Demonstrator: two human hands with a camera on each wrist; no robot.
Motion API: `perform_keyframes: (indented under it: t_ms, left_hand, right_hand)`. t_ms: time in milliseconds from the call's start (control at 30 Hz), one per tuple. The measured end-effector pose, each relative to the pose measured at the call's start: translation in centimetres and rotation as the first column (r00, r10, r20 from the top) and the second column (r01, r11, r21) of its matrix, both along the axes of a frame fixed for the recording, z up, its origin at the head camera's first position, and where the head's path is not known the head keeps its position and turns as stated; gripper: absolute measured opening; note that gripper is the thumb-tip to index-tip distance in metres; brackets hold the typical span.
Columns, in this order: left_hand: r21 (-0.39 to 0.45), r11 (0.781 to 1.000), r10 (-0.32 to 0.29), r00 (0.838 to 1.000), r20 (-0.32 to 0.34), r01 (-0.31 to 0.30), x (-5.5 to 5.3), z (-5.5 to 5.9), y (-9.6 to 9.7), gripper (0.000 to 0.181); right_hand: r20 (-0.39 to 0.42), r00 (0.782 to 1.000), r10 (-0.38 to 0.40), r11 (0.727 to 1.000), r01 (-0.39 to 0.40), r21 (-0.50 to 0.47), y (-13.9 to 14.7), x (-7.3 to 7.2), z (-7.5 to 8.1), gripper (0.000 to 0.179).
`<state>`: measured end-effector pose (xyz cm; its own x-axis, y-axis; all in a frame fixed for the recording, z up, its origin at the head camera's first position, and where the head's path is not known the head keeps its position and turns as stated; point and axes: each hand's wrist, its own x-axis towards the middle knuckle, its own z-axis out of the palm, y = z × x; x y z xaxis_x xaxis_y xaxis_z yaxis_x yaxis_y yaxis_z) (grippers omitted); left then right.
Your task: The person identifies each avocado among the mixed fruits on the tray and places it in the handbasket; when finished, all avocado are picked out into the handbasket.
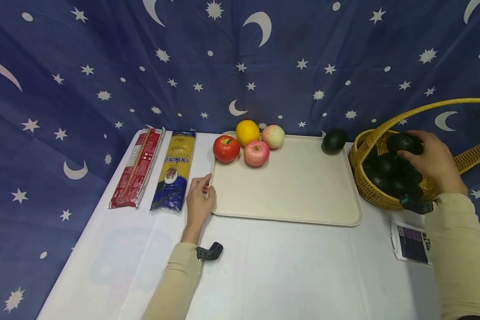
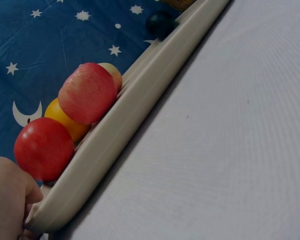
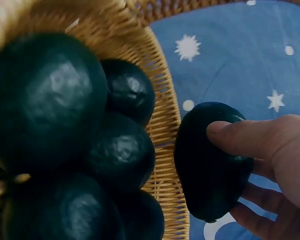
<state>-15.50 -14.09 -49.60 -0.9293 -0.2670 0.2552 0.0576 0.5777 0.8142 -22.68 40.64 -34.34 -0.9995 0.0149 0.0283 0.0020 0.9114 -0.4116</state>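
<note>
My right hand point(image 1: 438, 162) grips a dark green avocado point(image 3: 205, 170), thumb on one side and fingers round the other. It is over the far part of a yellow wicker basket point(image 1: 358, 175), which holds several more avocados point(image 3: 121, 150). On the left, my left hand point(image 1: 199, 202) pinches the left rim of a cream tray point(image 1: 296, 191). Close by that hand on the tray is a tomato point(image 1: 226, 149), beside an orange point(image 1: 247, 132), a pink apple point(image 1: 257, 154) and a pale peach point(image 1: 273, 136). One avocado point(image 1: 334, 142) lies at the tray's far right corner.
Left of the tray lie a yellow and blue pasta pack point(image 1: 176, 171) and a red pack point(image 1: 138, 169). A small white and purple packet point(image 1: 412, 243) is partly under the right forearm. The basket's tall handle point(image 1: 436, 104) arches beside the right hand. A starry curtain point(image 1: 208, 66) hangs behind the table.
</note>
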Motion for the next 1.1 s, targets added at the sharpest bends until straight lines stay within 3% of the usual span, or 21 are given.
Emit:
perform_keyframes:
  t_ms: [233, 467, 900, 1100]
  left_hand:
    - [0.0, 1.0, -0.004, 1.0, 0.025, 0.004, 0.0, -0.1, -0.2, 0.039]
    - [-0.012, 1.0, 0.007, 1.0, 0.009, -0.007, 0.0, -0.1, 0.0, 0.038]
    - [-0.012, 1.0, 0.0, 1.0, 0.017, 0.0, 0.3, -0.3, 0.2, 0.039]
    - [-0.019, 1.0, 0.011, 1.0, -0.006, -0.011, 0.1, -0.2, 0.0, 0.039]
  right_hand:
    - [0.094, 0.991, 0.091, 0.994, -0.097, 0.053, 0.9, -2.6, 0.0, 0.07]
    - [0.187, 0.974, 0.126, 0.987, -0.142, 0.075, 2.1, -4.6, -0.4, 0.068]
    - [0.271, 0.954, 0.127, 0.98, -0.162, 0.112, 2.8, -6.2, -1.4, 0.067]
    - [0.268, 0.952, 0.146, 0.969, -0.192, 0.154, 2.6, -6.6, -1.5, 0.063]
